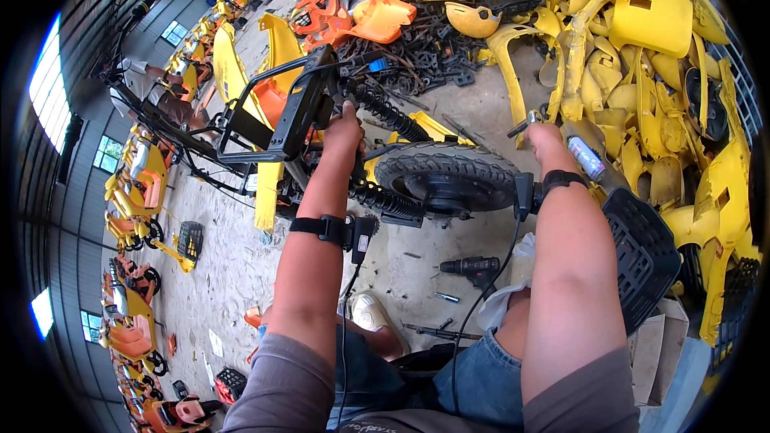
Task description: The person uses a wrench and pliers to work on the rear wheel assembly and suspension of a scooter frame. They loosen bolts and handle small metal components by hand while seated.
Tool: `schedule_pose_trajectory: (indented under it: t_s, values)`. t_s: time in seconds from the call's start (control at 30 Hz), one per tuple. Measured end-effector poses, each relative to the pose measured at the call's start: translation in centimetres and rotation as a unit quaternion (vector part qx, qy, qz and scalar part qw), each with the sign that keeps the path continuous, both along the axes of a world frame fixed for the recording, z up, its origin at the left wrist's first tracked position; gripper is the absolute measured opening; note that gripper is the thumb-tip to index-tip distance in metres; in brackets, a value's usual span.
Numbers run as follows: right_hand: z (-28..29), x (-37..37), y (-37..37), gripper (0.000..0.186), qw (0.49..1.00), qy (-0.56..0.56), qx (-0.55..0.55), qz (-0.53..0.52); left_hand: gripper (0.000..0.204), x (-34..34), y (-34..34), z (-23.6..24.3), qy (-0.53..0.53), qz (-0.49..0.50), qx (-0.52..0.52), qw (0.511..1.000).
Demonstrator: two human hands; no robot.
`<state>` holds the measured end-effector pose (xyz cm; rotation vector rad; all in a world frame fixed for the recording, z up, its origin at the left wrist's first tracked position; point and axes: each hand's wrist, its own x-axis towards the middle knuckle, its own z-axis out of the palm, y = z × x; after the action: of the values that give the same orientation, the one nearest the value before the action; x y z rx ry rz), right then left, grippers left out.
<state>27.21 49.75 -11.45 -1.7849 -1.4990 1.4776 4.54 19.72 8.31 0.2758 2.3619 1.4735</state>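
Fingers, head view: those of the left hand curl closed around the stripped vehicle frame beside its black rack, the exact gripped part hidden behind the hand; those of the right hand close around a small metal tool, near the yellow panel pile. Item, frame: ahead of the person, reaching leftward; black, probably heavy and rigid, awkward to swing; best held by the bare tubing or the rack bars, clear of the coil springs. Item, wheel: between the two arms; knobbed tyre, likely grippy, solid hub, weighty. Item, tool: likely light, stiff, smooth enough to slip if oily; best taken by its handle. Surface: pale, dusty concrete floor, bearing a black drill, a heap of dark small parts and orange panels. Right side: spray can just beside the right wrist, black crate by the forearm. Room: large metal-walled hall, bright windows, a row of yellow-and-orange vehicles at left, another person beyond the frame.
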Motion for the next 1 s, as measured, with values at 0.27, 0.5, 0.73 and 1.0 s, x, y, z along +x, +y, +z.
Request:
schedule_pose_trajectory:
  t_s: [0.27, 0.5, 0.73, 1.0]
  values:
    - [-0.6, -0.3, 0.3, 0.011, 1.0, -0.008, -0.005, -0.004, 0.048, -0.1, 0.8, 0.1, 0.012, 0.016, -0.04, 0.999]
    - [-0.6, -0.7, 0.1, 0.011, 1.0, -0.006, -0.015, 0.0, 0.041, -1.2, 0.2, -0.7, -0.02, 0.0, 0.014, 1.0]
    - [-0.9, -0.8, 1.3, 0.015, 0.999, 0.004, 0.033, -0.001, 0.041, -0.2, 0.7, -0.5, 0.001, -0.02, 0.017, 1.0]
    - [12.3, -5.5, -3.1, 0.054, 0.984, 0.148, 0.069, 0.075, 0.041, -1.1, -0.1, -0.8, -0.014, -0.001, 0.031, 0.999]
